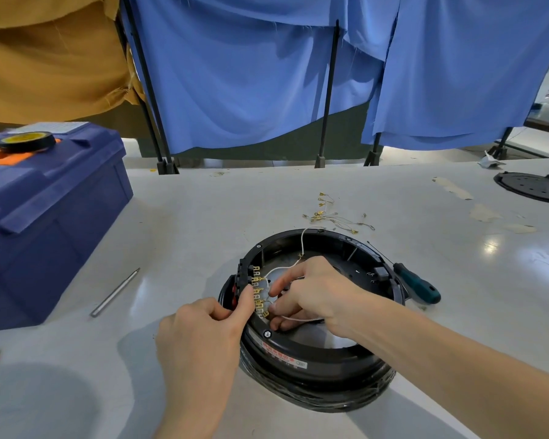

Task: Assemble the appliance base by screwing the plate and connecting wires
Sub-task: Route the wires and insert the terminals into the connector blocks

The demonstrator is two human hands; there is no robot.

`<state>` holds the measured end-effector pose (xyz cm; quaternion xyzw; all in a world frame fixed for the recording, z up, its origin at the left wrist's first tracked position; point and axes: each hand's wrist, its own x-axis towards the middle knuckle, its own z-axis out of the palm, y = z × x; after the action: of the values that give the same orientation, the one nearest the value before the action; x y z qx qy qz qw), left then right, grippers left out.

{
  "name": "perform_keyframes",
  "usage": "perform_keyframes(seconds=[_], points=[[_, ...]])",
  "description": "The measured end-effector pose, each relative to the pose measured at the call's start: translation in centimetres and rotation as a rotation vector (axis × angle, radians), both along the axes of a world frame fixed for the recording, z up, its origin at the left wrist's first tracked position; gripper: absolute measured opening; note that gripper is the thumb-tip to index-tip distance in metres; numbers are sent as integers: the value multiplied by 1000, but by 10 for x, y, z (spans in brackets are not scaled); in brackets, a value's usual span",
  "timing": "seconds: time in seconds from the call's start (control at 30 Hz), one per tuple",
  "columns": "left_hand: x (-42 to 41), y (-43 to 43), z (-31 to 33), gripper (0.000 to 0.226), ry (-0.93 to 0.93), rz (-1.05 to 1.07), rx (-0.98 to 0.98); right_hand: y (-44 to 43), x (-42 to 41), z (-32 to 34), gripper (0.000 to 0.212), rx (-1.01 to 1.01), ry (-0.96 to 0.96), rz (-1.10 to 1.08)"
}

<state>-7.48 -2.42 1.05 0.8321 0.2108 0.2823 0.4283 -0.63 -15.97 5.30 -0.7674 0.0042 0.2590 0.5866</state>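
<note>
The round black appliance base (311,362) lies open side up on the grey table, low in the middle of the view. A row of brass terminals (258,291) lines its left inner wall. My left hand (210,324) grips the base's left rim beside those terminals, thumb and fingers curled over the edge. My right hand (311,291) reaches inside the base and pinches a white wire (301,319) by its end at the lower terminals. Another white wire (302,240) loops up to the far rim. Parts under my right hand are hidden.
A green-handled screwdriver (420,286) lies against the base's right side. Loose wires with brass lugs (327,215) lie behind the base. A metal bit (114,293) lies left, by a blue toolbox (48,213) carrying a tape roll (26,141). A black plate (534,186) sits far right.
</note>
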Motion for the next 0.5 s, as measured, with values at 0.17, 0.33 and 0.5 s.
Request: perform_keyframes(seconds=[0.17, 0.33, 0.5], points=[[-1, -3, -1, 58, -1, -7, 24, 2, -3, 0, 18, -58, -15, -24], [0, -9, -2, 53, 2, 14, 75, 8, -4, -3, 7, -165, -35, -38], [-1, -10, -4, 50, -1, 22, 93, 16, 0, -1, 24, -215, 66, -46]])
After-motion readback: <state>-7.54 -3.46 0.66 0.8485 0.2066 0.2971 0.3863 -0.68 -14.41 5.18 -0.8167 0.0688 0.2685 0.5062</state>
